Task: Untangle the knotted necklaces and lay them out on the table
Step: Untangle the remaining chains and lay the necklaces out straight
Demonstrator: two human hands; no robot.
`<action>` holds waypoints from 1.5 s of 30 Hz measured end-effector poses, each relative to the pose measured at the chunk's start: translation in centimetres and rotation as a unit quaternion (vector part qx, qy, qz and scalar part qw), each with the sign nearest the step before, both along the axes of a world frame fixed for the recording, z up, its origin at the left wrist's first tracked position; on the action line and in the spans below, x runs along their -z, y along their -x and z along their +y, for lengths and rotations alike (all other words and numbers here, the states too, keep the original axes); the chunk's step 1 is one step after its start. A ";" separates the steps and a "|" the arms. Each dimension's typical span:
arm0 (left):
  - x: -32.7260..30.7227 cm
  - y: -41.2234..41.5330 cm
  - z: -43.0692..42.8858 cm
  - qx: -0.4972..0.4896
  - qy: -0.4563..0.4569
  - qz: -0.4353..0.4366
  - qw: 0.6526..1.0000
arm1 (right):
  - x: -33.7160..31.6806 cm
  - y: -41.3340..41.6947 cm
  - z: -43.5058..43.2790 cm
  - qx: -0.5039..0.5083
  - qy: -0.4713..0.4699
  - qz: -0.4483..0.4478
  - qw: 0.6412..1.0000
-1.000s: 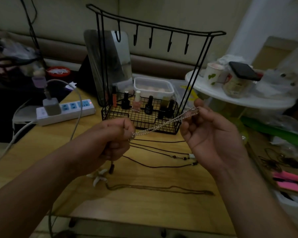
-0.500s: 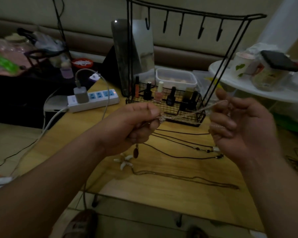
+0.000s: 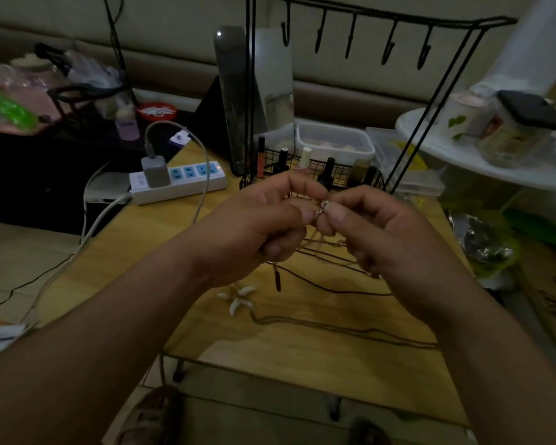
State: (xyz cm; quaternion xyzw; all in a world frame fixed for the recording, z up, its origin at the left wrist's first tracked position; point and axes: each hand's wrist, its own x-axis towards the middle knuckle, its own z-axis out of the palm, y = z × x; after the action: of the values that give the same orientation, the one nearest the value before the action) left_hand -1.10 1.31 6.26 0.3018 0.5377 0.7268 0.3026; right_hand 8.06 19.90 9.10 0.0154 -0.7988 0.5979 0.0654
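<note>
One thin silvery chain (image 3: 322, 208), pinched between both hands (image 3: 264, 226) (image 3: 376, 232).

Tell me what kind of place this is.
Probably a home vanity corner: a black wire jewelry stand, nail polish bottles standing in it, and a mirror behind.

The tabletop (image 3: 302, 364) is yellow-brown wood. The rack (image 3: 347, 176) is black, and the power strip (image 3: 187, 183) is white with blue sockets. The chain (image 3: 322, 207) is silver.
</note>
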 end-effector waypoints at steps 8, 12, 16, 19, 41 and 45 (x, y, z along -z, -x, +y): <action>-0.4 -0.9 0.2 -0.010 0.079 0.045 0.996 | 0.7 0.7 0.6 0.078 -0.019 -0.008 0.997; -0.7 -0.7 -0.2 0.003 0.055 -0.003 0.998 | 0.3 0.9 2.0 0.154 0.059 -0.013 0.986; -0.5 -0.9 -0.5 0.020 0.040 -0.019 0.999 | 0.5 1.0 2.9 0.158 0.082 -0.009 0.984; -0.3 -0.7 -0.7 0.040 0.032 -0.025 0.998 | 0.8 1.1 3.2 0.155 0.111 -0.005 0.982; -0.7 -2.2 0.5 -0.128 0.158 0.189 0.961 | 1.2 0.8 0.6 0.021 0.018 0.055 0.998; -0.9 -2.0 0.1 -0.135 0.159 0.204 0.957 | 1.1 0.7 0.6 0.034 0.019 0.056 0.998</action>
State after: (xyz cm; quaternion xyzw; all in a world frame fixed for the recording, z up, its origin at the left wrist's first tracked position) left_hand 0.86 1.40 7.19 0.3164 0.7319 0.5894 0.1298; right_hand 7.34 20.50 7.96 0.0210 -0.7822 0.6087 0.1308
